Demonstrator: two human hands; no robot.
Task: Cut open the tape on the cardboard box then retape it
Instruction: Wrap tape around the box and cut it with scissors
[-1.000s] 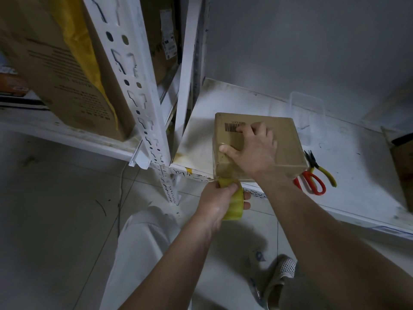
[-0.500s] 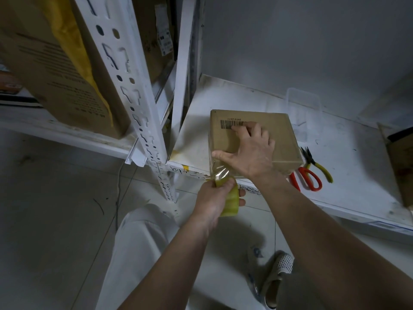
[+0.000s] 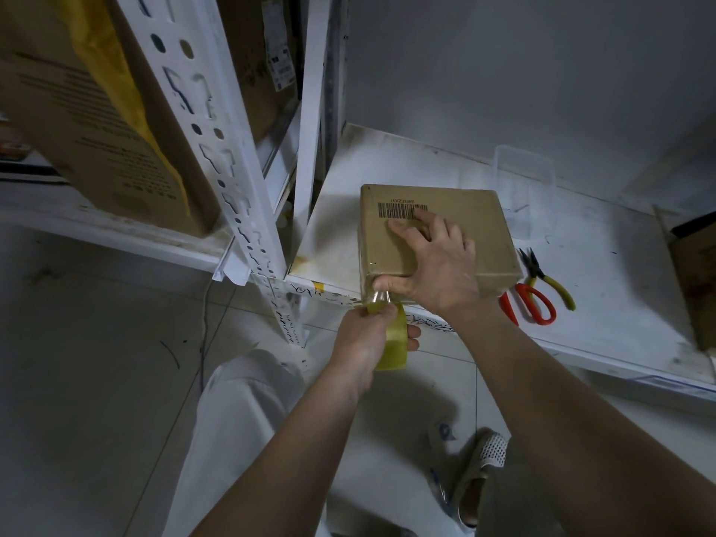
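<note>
While my right hand (image 3: 438, 265) lies spread on top of the cardboard box (image 3: 465, 222), fingers straight over the barcode and thumb hooked round the near front edge, the box sits at the front lip of the white shelf (image 3: 604, 288), a little right of the frame's centre. My left hand (image 3: 368, 339), just below that edge and below centre of the frame, is curled round a yellowish roll of tape (image 3: 393, 343), gripping it with the fingers wrapped through and around it. A short clear strip of tape runs up from the roll to the front face of the box, right by my right thumb. To the right of the box on the shelf lie red-handled scissors (image 3: 530, 304) and yellow-handled pliers (image 3: 548, 281), close together and just beside the box. A clear plastic tub (image 3: 523, 176) stands behind the box toward the wall. At upper left a large brown carton (image 3: 97, 141) rests on the neighbouring shelf, behind a white perforated upright (image 3: 217, 149).
</note>
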